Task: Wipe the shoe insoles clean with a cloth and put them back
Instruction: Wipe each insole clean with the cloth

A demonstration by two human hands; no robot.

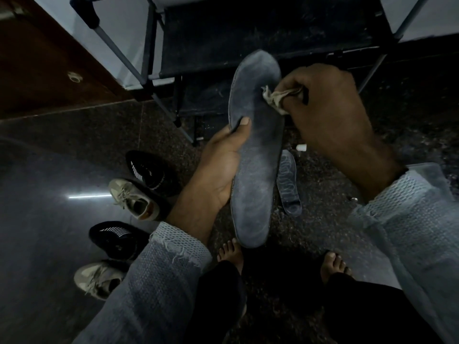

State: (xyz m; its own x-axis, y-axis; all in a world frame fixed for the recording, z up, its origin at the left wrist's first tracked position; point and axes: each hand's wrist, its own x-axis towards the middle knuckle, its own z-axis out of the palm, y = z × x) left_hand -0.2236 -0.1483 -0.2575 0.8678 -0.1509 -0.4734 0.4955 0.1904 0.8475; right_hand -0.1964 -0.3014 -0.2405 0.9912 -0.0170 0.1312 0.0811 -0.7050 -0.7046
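A grey insole [255, 150] is held up in the air, toe end pointing away, over the dark speckled floor [310, 189]. The left hand [218, 167] grips its left edge, thumb pressed on the top face and fingers curled behind. The right hand [330, 108] has its fingers closed round a crumpled beige cloth [278, 96], which touches the insole's upper right side. A second insole [289, 184] lies on the floor just beneath. To the left stand two black shoes [151, 172] and two beige shoes [134, 199] in a row. Bare feet [334, 265] show below, and a dark metal-framed rack [260, 33] stands beyond.
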